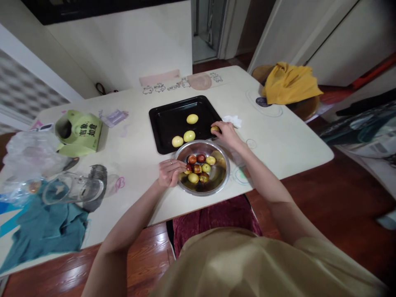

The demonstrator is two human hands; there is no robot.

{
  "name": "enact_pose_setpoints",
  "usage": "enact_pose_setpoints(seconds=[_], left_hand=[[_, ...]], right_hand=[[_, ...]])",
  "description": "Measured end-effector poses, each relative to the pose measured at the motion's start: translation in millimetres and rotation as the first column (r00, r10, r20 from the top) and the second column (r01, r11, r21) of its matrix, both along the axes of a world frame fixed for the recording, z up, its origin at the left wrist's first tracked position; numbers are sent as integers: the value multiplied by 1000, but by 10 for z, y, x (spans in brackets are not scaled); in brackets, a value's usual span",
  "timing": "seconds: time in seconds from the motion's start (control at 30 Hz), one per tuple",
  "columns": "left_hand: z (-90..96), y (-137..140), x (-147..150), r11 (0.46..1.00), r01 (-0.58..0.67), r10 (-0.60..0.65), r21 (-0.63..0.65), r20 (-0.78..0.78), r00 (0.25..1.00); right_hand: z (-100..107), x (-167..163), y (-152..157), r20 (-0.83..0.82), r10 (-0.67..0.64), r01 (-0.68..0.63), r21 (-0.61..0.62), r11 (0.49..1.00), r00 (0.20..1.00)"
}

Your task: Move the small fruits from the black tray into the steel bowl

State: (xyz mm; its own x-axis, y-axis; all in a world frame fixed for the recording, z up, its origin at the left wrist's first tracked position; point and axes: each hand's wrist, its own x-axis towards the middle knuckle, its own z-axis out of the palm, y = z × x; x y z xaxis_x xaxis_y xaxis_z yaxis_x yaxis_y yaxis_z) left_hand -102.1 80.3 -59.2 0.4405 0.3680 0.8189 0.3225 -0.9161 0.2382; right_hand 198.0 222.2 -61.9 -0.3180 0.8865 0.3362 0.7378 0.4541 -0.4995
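Note:
A shiny metal bowl [225,173] stands at the table's near edge, with several jujubes [197,168] in it, some red-brown, some yellow-green. My left hand [171,171] reaches over the bowl's left rim, its fingers closed on a red-brown jujube [188,168]. Behind the bowl lies a black baking tray [168,118]. Three pale yellow-green jujubes rest on it: one alone [192,119] and a pair [189,136] near the front edge. At the tray's right front side, my right hand [227,133] pinches a brownish-yellow jujube [215,130].
A crumpled white tissue [232,121] lies right of the tray. To the left are a green paper box [80,132], a purple wrapper [116,118], a clear glass jug [74,189], plastic bags [29,154] and a teal cloth [46,227]. A yellow cloth [289,84] covers a chair.

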Motion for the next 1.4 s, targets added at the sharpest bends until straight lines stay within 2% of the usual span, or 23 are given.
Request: enact_pose_setpoints(seconds=[0.2,0.37,0.53,0.67,0.77,0.93,1.03,1.13,1.27,1.4], left_hand=[[-13,-8,-4,997,42,-42,-68,5,999],[-18,-9,22,994,90,-89,-60,17,996],[-25,-26,37,994,77,-75,-84,27,997],[-33,-31,27,992,73,-73,-99,10,997],[-38,-29,26,992,84,-82,-94,18,996],[-71,-29,29,995,65,-64,-80,15,998],[-102,-27,18,996,42,-42,-78,3,999],[-122,-19,-9,998,24,-25,-51,-18,1000],[-105,-6,-52,997,-33,38,64,-82,996],[-69,7,-88,981,-54,77,184,-119,990]], right_hand=[[0,8,6,-80,27,-25,25,999,996],[-2,-22,18,-23,-9,9,27,1000,1000],[-28,-41,61,5,-15,15,-4,1000,1000],[-50,-55,61,-22,-43,44,27,999,999],[12,-55,2,-59,-54,57,54,997,997],[299,-54,-422,-192,13,13,133,991,981],[458,-50,-861,-234,147,-124,112,986,961],[550,-9,-1249,-225,291,-284,64,957,930],[537,73,-1524,-204,419,-427,1,904,885],[406,90,-1610,-192,438,-455,-50,889,878]])
